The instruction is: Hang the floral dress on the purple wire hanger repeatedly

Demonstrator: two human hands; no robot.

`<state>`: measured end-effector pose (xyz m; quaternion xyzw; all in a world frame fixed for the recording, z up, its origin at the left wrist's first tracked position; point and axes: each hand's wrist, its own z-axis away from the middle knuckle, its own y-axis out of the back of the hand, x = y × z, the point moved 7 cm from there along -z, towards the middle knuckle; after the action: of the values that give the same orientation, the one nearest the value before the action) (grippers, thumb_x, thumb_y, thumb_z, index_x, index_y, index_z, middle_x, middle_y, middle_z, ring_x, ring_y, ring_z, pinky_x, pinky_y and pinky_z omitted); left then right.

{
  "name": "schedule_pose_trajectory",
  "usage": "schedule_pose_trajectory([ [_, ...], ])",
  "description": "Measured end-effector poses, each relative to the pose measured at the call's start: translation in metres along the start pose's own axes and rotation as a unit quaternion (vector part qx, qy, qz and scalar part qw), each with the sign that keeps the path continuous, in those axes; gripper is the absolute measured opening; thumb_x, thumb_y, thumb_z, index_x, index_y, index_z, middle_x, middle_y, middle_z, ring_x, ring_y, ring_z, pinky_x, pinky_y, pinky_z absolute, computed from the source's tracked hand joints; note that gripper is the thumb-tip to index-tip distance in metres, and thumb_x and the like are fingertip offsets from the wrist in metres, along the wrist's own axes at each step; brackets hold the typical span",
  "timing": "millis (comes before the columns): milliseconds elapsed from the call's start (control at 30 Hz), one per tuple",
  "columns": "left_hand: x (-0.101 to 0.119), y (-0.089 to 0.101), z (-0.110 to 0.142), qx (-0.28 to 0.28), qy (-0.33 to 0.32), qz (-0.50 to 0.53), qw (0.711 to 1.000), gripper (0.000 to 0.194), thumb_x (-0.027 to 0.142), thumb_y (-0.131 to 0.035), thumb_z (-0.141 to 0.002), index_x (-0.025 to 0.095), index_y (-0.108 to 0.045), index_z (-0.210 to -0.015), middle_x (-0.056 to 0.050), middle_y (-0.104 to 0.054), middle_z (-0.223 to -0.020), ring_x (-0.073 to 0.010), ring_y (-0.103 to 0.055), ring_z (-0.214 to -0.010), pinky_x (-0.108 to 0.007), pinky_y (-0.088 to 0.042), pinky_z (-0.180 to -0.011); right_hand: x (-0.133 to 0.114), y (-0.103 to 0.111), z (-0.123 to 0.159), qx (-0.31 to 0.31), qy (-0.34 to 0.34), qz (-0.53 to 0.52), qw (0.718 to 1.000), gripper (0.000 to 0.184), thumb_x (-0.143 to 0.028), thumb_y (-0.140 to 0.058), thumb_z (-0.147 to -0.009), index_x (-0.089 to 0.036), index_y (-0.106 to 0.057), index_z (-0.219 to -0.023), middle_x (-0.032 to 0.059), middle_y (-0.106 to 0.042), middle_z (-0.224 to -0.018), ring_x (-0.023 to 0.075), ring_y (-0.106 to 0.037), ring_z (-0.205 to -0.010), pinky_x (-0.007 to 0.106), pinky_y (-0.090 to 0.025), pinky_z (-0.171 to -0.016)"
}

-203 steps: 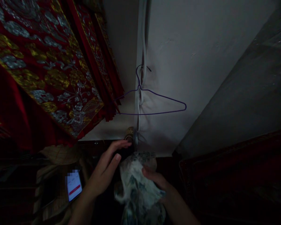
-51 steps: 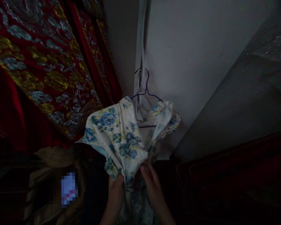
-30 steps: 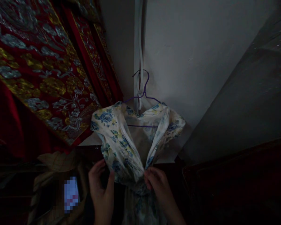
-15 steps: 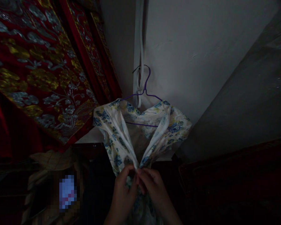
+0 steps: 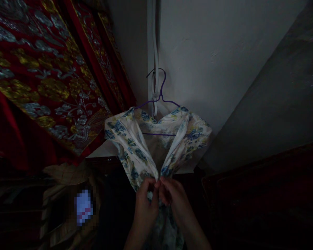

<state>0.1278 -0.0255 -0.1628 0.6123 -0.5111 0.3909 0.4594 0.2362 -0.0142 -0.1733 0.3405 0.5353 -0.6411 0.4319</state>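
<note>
A white dress (image 5: 131, 149) with blue and yellow flowers hangs on a purple wire hanger (image 5: 162, 96). Its front is open in a deep V from the shoulders down to my fingers. My left hand (image 5: 147, 198) pinches the cloth at the bottom of the V, on the left edge. Right beside it, my right hand (image 5: 173, 192) pinches the other edge, the fingertips of both hands nearly touching. Whatever fastener lies between the fingertips is hidden and too dark to make out. Below the hands the dress hangs down between my forearms.
Hanging at the left is a red cloth (image 5: 54, 86) embroidered in gold and silver. A white cord (image 5: 154, 45) runs down the wall (image 5: 211, 52) behind the hanger. At lower left a blurred, pixelated bright patch (image 5: 83, 207) shows. Dark red furniture (image 5: 263, 187) stands at lower right.
Both hands have shifted slightly right and up in the picture, still pinching the dress edges. The camera view has shifted a little too; the dress stays on its hanger.
</note>
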Motion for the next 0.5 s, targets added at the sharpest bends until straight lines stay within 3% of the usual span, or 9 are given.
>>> schedule_pose_trajectory([
  [100,0.0,-0.001,0.0,0.002,0.002,0.014,1.0,0.006,0.02,-0.054,-0.09,0.021,-0.06,-0.089,-0.002,-0.067,-0.08,-0.019,-0.066,-0.076,-0.027,-0.049,-0.073,-0.005,0.0,0.0,0.012,0.003,-0.009,1.0,0.049,-0.061,-0.074,-0.07,-0.013,-0.069,-0.063,-0.004,-0.044,-0.04,0.0064,-0.032,-0.037,0.022,-0.022,-0.041],
  [200,-0.003,-0.004,-0.003,0.003,-0.004,0.008,1.0,0.011,0.023,-0.052,-0.093,0.021,-0.059,-0.084,-0.002,-0.064,-0.078,-0.0187,-0.063,-0.074,-0.027,-0.048,-0.072,-0.032,-0.001,-0.015,0.025,0.044,-0.005,0.999,0.046,-0.058,-0.073,-0.071,-0.013,-0.069,-0.062,-0.0053,-0.041,-0.039,0.0063,-0.032,-0.038,0.022,-0.022,-0.041],
  [400,-0.023,-0.036,-0.005,-0.046,0.014,-0.04,0.998,0.014,0.023,-0.048,-0.095,0.021,-0.054,-0.083,-0.003,-0.06,-0.078,-0.0191,-0.058,-0.074,-0.028,-0.044,-0.069,-0.162,-0.024,-0.062,0.068,0.26,0.051,0.962,0.039,-0.054,-0.071,-0.076,-0.016,-0.066,-0.069,-0.0044,-0.052,-0.043,0.0073,-0.04,-0.037,0.02,-0.028,-0.039],
  [500,-0.028,-0.055,-0.001,-0.072,0.006,-0.047,0.996,0.014,0.024,-0.046,-0.096,0.022,-0.052,-0.083,-0.003,-0.059,-0.079,-0.0193,-0.057,-0.074,-0.029,-0.043,-0.069,-0.206,-0.039,-0.063,0.072,0.331,0.051,0.939,0.034,-0.049,-0.067,-0.081,-0.017,-0.064,-0.068,-0.0048,-0.052,-0.044,0.0066,-0.039,-0.035,0.02,-0.027,-0.037],
])
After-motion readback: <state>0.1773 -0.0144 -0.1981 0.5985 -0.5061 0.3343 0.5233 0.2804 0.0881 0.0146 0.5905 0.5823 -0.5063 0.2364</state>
